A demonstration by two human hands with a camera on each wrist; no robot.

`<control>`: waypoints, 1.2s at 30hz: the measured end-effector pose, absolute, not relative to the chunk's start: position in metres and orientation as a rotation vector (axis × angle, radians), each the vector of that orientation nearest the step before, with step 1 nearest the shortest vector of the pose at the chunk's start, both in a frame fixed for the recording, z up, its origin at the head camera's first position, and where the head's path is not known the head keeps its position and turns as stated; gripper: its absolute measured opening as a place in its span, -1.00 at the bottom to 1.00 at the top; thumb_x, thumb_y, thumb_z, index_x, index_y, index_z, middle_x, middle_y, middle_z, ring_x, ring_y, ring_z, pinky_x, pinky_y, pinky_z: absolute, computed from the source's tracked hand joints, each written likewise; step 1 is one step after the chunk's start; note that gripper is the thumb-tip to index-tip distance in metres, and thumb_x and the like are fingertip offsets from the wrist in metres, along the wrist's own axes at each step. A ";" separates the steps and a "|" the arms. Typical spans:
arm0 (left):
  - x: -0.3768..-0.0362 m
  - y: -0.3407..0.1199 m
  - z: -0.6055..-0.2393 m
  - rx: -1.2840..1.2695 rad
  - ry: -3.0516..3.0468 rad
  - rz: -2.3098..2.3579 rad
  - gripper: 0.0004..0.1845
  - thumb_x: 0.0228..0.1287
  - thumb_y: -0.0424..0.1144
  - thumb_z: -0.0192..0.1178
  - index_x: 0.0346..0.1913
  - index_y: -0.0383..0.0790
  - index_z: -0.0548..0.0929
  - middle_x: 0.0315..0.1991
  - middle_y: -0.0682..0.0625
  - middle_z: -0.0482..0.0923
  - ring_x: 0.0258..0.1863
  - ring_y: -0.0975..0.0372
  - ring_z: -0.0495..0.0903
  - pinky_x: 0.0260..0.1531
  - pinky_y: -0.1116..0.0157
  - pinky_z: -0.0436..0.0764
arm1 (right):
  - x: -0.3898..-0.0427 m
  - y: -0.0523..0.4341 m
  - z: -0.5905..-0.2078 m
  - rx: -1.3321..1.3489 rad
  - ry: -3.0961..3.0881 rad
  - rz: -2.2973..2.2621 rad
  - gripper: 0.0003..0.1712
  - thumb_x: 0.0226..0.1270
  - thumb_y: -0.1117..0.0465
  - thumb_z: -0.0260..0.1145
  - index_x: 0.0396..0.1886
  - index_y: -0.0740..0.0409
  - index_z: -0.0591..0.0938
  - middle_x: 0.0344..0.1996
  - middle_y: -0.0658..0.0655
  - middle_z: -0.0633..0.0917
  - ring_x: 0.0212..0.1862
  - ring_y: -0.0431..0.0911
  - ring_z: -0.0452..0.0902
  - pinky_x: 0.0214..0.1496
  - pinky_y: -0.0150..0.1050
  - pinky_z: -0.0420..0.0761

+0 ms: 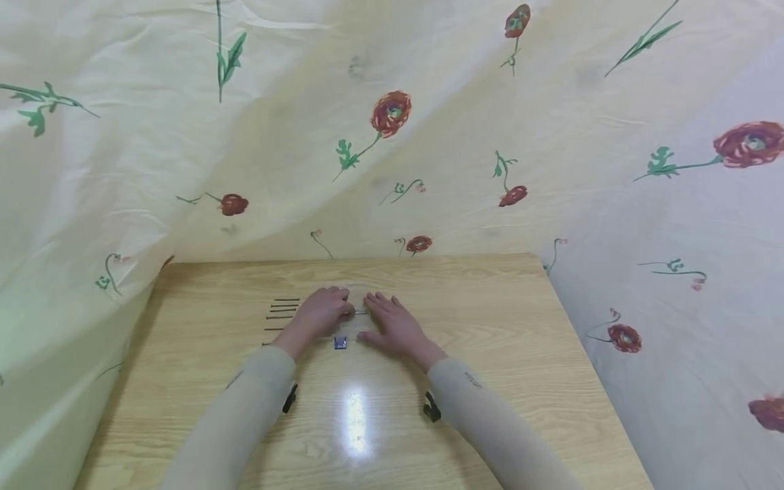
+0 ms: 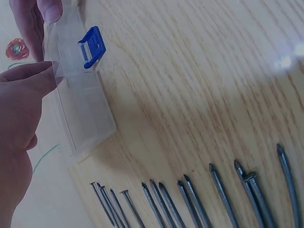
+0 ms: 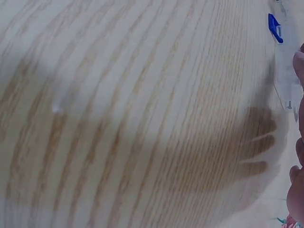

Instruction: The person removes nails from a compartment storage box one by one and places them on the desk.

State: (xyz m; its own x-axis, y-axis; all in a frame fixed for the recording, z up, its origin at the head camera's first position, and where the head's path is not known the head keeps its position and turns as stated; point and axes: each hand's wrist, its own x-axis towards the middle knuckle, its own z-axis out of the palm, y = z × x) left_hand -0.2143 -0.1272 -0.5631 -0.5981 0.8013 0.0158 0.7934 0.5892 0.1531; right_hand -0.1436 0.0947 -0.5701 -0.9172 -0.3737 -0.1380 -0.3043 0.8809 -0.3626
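A clear plastic box with a blue latch lies between my hands on the wooden table. Over it, my left hand has its fingers bent; in the left wrist view thumb and fingertip meet at the box's upper edge, partly behind clear plastic. Whether they pinch something is hidden. A slim grey piece, too small to name, shows by those fingertips. My right hand holds the box's right end, thumb on the near wall, fingers stretched toward the far side. Several dark nails lie in a row left of the box.
The wooden table runs up to a flowered cloth behind it and at both sides. A bright reflection falls on the near part of the tabletop. Dark camera mounts sit at both wrists.
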 end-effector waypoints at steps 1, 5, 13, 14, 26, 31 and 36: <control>-0.214 -0.127 -0.563 1.387 2.748 0.219 -0.89 0.45 -0.25 0.36 -0.11 0.00 0.86 -0.34 0.09 0.42 -0.31 0.21 0.45 -0.18 0.20 0.62 | -0.144 0.095 -0.571 -0.521 2.848 -0.498 0.00 0.51 -0.34 0.30 0.70 0.11 0.25 0.68 0.13 0.23 0.71 0.05 0.02 0.74 0.05 -0.07; -0.215 -0.127 -0.561 1.388 2.721 0.208 -0.89 0.47 -0.23 0.36 -0.11 -0.01 0.87 -0.36 0.10 0.46 -0.32 0.22 0.48 -0.17 0.21 0.64 | -0.143 0.095 -0.573 -0.527 2.847 -0.496 0.00 0.50 -0.32 0.33 0.68 0.13 0.28 0.67 0.15 0.25 0.71 0.07 0.04 0.74 0.05 -0.07; -0.226 -0.124 -0.558 1.352 2.630 0.240 -0.92 0.42 -0.31 0.39 -0.15 -0.09 0.86 -0.35 0.09 0.59 -0.31 0.19 0.61 -0.13 0.19 0.70 | -0.146 0.096 -0.572 -0.523 2.836 -0.517 0.01 0.48 -0.35 0.32 0.67 0.15 0.29 0.67 0.15 0.25 0.71 0.05 0.04 0.74 0.02 -0.07; -0.227 -0.123 -0.558 1.351 2.624 0.246 -0.92 0.42 -0.32 0.39 -0.16 -0.10 0.85 -0.34 0.09 0.61 -0.30 0.19 0.63 -0.12 0.19 0.71 | -0.147 0.096 -0.572 -0.523 2.835 -0.517 0.02 0.48 -0.35 0.32 0.67 0.14 0.29 0.67 0.14 0.25 0.71 0.05 0.04 0.74 0.01 -0.07; -0.234 -0.118 -0.558 1.431 2.597 0.172 -0.89 0.48 -0.32 0.33 -0.27 -0.12 0.76 -0.29 0.03 0.72 -0.27 0.16 0.71 -0.11 0.21 0.75 | -0.148 0.096 -0.568 -0.514 2.829 -0.538 -0.02 0.50 -0.33 0.32 0.66 0.15 0.32 0.66 0.15 0.26 0.70 0.05 0.06 0.74 0.02 -0.06; -0.236 -0.119 -0.559 1.481 2.577 0.142 -0.82 0.49 -0.33 0.32 -0.35 -0.10 0.70 -0.36 0.06 0.66 -0.35 0.17 0.67 -0.17 0.20 0.74 | -0.148 0.096 -0.568 -0.515 2.818 -0.537 -0.02 0.50 -0.33 0.32 0.65 0.15 0.32 0.66 0.16 0.26 0.70 0.06 0.06 0.74 0.02 -0.07; -0.237 -0.121 -0.560 1.519 2.556 0.125 -0.84 0.49 -0.33 0.31 -0.33 -0.10 0.69 -0.35 0.06 0.66 -0.35 0.18 0.67 -0.19 0.21 0.74 | -0.148 0.095 -0.568 -0.514 2.815 -0.538 -0.02 0.49 -0.33 0.32 0.65 0.17 0.32 0.66 0.16 0.26 0.70 0.05 0.05 0.74 0.02 -0.09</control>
